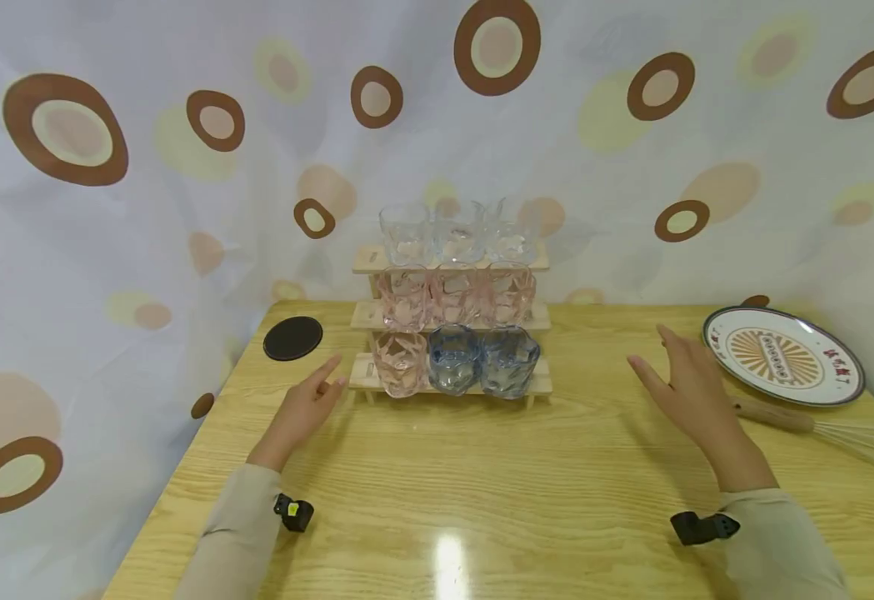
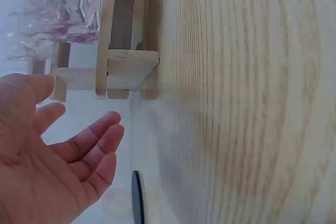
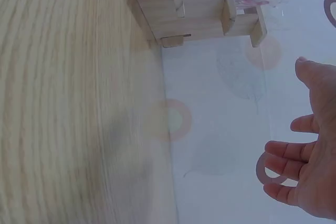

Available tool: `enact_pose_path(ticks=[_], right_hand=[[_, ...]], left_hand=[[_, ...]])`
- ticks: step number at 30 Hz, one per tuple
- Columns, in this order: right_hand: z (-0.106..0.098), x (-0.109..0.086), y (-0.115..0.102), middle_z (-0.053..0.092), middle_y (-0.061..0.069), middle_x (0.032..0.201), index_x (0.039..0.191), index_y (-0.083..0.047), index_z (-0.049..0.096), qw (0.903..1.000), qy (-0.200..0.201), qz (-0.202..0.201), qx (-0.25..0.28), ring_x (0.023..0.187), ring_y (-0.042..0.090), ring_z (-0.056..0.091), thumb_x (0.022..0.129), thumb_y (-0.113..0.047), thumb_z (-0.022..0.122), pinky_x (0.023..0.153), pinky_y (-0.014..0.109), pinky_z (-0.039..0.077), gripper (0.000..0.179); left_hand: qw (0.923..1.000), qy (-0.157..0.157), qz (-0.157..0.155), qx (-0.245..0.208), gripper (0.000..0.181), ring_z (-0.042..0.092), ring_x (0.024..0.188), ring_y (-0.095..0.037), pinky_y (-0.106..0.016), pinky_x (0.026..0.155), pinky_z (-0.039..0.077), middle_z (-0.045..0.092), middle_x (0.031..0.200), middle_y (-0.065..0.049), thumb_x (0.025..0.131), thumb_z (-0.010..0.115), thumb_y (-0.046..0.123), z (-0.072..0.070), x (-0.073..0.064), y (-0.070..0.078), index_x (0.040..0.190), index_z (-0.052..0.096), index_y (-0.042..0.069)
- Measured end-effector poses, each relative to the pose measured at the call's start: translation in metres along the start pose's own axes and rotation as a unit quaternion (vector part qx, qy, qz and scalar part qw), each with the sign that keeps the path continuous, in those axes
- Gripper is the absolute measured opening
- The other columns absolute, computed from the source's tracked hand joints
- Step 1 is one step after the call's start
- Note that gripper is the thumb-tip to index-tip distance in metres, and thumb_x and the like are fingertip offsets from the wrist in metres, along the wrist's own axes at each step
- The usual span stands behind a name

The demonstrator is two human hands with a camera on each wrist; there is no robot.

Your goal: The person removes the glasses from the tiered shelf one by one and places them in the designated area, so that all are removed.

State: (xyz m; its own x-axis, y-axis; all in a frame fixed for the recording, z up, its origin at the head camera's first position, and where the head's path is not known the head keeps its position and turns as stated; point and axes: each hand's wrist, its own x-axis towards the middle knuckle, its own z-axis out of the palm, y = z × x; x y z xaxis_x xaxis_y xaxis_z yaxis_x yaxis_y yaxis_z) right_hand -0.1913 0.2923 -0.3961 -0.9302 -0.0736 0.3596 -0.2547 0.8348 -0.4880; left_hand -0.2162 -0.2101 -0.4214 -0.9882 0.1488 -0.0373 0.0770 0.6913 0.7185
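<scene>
A three-tier wooden rack (image 1: 365,379) stands at the back middle of the table, loaded with glasses. Clear glasses (image 1: 457,233) line the top tier and pink glasses (image 1: 454,300) the middle one. On the bottom tier sit a pink glass (image 1: 401,364) at the left and two blue glasses (image 1: 455,360) beside it. My left hand (image 1: 305,412) hovers just left of the rack's bottom tier, fingers relaxed and holding nothing. Well to the right of the rack, my right hand (image 1: 695,392) is raised with thumb and fingers spread, also holding nothing. In the right wrist view its fingers (image 3: 291,150) are loosely extended.
A black round coaster (image 1: 292,338) lies left of the rack. At the right are a patterned plate (image 1: 785,357) and, in front of it, a whisk (image 1: 781,415) with a wooden handle. A patterned cloth (image 1: 616,167) hangs behind the wooden table (image 1: 437,475).
</scene>
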Motion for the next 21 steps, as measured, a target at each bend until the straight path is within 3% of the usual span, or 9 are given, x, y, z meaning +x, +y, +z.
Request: enact_pose_path(ticks=[3,6,10,15,21], right_hand=[[0.0,0.009,-0.005,0.041,0.038,0.125,0.145,0.009,0.024,0.9999,0.003,-0.009,0.01,0.117,0.056,0.031,0.099,-0.036,0.049,0.091,0.067,0.022,0.07],[-0.002,0.019,-0.008,0.041,0.038,0.125,0.145,0.01,0.025,0.9997,0.004,-0.016,0.015,0.116,0.055,0.033,0.099,-0.035,0.049,0.09,0.067,0.025,0.068],[-0.005,0.034,-0.011,0.042,0.038,0.125,0.144,0.01,0.026,0.9993,0.008,-0.025,0.025,0.114,0.055,0.034,0.1,-0.034,0.048,0.09,0.067,0.026,0.066],[-0.011,0.055,-0.016,0.045,0.039,0.123,0.142,0.012,0.029,0.9976,0.012,-0.043,0.054,0.113,0.054,0.037,0.1,-0.03,0.049,0.091,0.066,0.027,0.063],[-0.022,0.081,-0.021,0.034,0.034,0.138,0.15,0.002,0.017,0.9899,-0.058,0.004,0.129,0.126,0.051,0.03,0.1,-0.037,0.044,0.097,0.065,0.026,0.068]], left_hand=[[0.9994,-0.019,-0.012,-0.025,0.058,0.046,0.062,-0.019,-0.033,0.058,0.041,0.059,0.093,-0.017,0.101,0.043,0.038,0.001,0.006,-0.005,0.151,0.026,0.016],[0.9975,-0.035,-0.016,-0.059,0.058,0.059,0.079,-0.025,-0.038,0.07,0.048,0.063,0.098,-0.017,0.101,0.046,0.035,0.004,0.012,-0.01,0.151,0.028,0.012],[0.9926,-0.053,-0.023,-0.107,0.056,0.063,0.094,-0.031,-0.043,0.081,0.049,0.066,0.105,-0.02,0.1,0.049,0.032,0.008,0.017,-0.012,0.149,0.031,0.011],[0.9882,-0.058,-0.035,-0.137,0.053,0.062,0.087,-0.026,-0.033,0.069,0.048,0.067,0.101,-0.017,0.099,0.051,0.029,0.011,0.019,-0.011,0.148,0.035,0.014],[0.9828,-0.063,-0.045,-0.168,0.053,0.054,0.073,-0.02,-0.028,0.058,0.043,0.066,0.092,-0.016,0.098,0.053,0.027,0.014,0.023,-0.012,0.148,0.036,0.017]])
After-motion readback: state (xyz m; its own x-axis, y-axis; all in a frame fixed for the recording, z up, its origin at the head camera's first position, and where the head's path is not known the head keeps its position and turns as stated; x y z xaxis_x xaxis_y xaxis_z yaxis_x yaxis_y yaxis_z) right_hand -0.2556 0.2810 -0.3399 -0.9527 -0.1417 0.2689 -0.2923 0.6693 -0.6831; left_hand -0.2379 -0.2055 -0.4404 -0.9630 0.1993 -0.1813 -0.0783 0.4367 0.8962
